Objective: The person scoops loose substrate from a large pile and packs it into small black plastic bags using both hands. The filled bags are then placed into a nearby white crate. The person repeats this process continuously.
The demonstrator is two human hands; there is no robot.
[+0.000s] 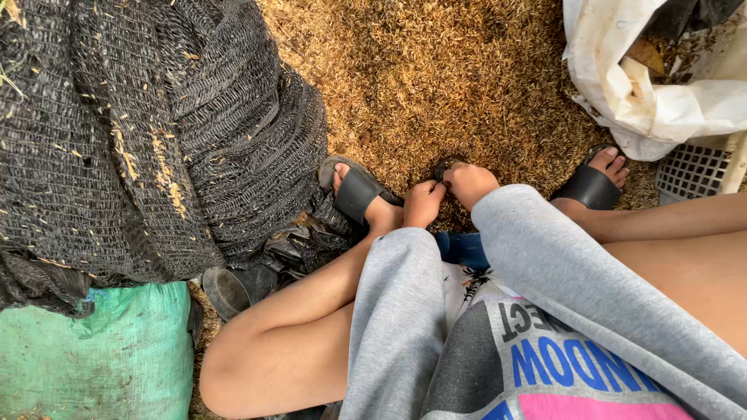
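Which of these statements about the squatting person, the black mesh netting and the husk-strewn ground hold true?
1. Both hands meet low between the feet: true; the left hand and right hand touch over the golden-brown husk-covered ground.
2. The feet are bare: false; they wear black slide sandals.
3. The heaped black mesh netting lies on the person's left: true.
4. The sleeves are red: false; the long sleeves are grey.
5. A crumpled white plastic sack lies on the person's right: true.

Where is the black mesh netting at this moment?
In the head view, the black mesh netting lies bunched on the left, above the green sack and beside the left sandal.
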